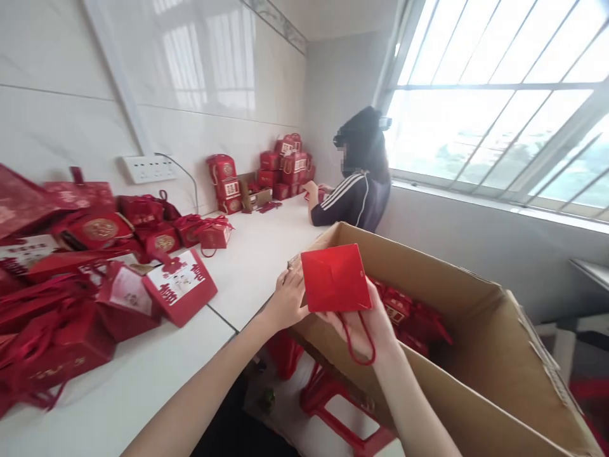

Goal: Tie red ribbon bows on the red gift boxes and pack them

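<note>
Red paper box, twelve o'clock of the right hand: matt, smooth card, thin red cord loop. Carton, three o'clock: plain brown corrugated cardboard, dull. Tabletop: smooth white, slight sheen. Wall tiles, eleven o'clock: glossy white. Stool, six o'clock: shiny red plastic.

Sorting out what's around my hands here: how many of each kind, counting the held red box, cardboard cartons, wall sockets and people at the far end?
Red box held in both hands: 1
Cardboard carton: 1
Wall socket: 1
Person at far end: 1
Total: 4
</note>
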{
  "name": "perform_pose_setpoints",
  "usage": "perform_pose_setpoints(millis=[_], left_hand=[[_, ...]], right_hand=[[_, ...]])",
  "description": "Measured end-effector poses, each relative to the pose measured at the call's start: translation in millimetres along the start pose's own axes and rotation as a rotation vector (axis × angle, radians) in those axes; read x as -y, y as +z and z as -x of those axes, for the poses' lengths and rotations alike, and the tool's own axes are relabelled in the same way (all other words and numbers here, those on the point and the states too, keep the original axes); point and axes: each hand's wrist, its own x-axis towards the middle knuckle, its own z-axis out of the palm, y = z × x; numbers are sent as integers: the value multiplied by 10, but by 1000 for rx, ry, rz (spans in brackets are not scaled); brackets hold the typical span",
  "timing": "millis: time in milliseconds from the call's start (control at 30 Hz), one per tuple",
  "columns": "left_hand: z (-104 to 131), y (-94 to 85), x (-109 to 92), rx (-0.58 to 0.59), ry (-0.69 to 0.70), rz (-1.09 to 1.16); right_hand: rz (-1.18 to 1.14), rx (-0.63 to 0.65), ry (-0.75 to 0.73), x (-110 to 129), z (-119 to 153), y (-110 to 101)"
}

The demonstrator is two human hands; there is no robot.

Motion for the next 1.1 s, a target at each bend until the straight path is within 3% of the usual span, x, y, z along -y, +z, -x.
perform_pose_setpoints(millis=[133, 200, 300, 433, 600, 667, 733, 800, 867, 967, 1100], left_hand=[[-124, 263, -9, 64, 18, 44], [-119, 351, 3, 9, -15, 50], [-100, 450, 33, -101, -22, 57], [-102, 542, 102, -168, 26, 69], [-103, 595, 150, -193, 48, 49], [-102, 598, 143, -191, 42, 41], [-102, 601, 134, -183, 37, 42], [-100, 605, 132, -167, 31, 53], [-95, 610, 136, -154, 18, 68], [-79, 609, 136, -150, 9, 88], [-61, 586, 109, -150, 13, 107]], right_hand=[[147, -307, -237, 355, 209, -590], [178, -407, -288, 549, 307, -861], [261, -443, -261, 752, 393, -1141], [357, -440, -178, 816, 410, -1244], [320, -558, -160, 777, 372, -1260], [478, -633, -167, 789, 349, -1381], [837, -693, -222, 811, 324, -1592], [1248, -662, -239, 812, 305, -1865], [1503, -535, -127, 756, 300, -2157], [1574, -384, -16, 535, 321, -2543], [1497, -381, -213, 100, 351, -2823]])
